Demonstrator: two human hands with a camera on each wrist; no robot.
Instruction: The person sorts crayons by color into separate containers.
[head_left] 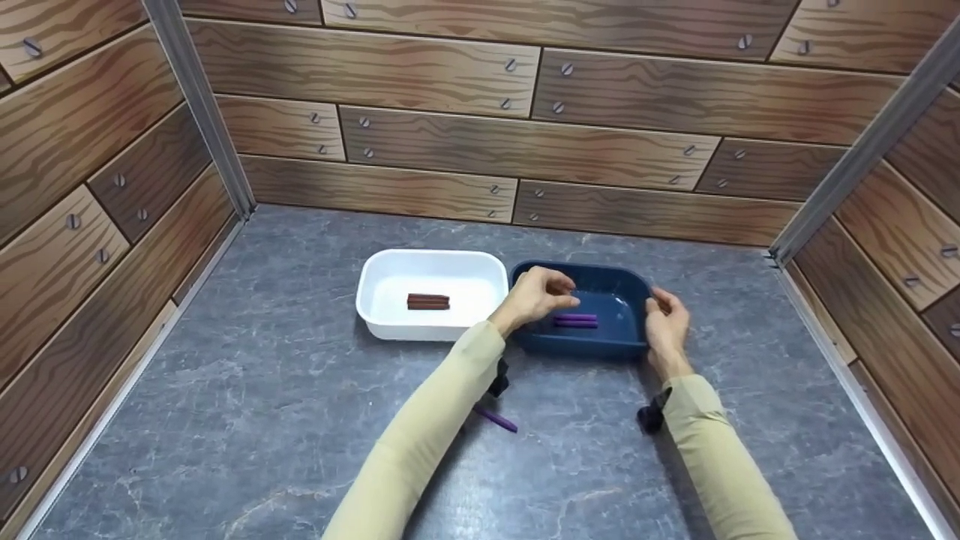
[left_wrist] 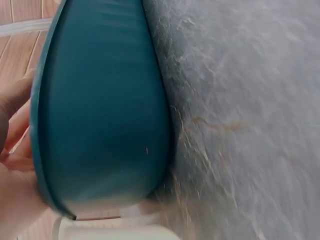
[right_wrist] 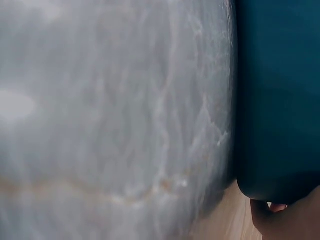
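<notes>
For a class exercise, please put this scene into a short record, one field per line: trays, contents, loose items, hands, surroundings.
White tray: left of the blue tray
White tray contents: brown sticks side by side; exact count unclear
Blue tray contents: purple sticks, two visible
Loose item: purple stick on the table, partly hidden by the left sleeve
Left hand: above the blue tray, fingers bent, nothing visible in it
Right hand: holds the blue tray's right side
Surroundings: plank-patterned walls

Two trays [head_left: 577, 349]; three purple sticks [head_left: 576, 325]; brown sticks [head_left: 428, 301] too blurred to count.
</notes>
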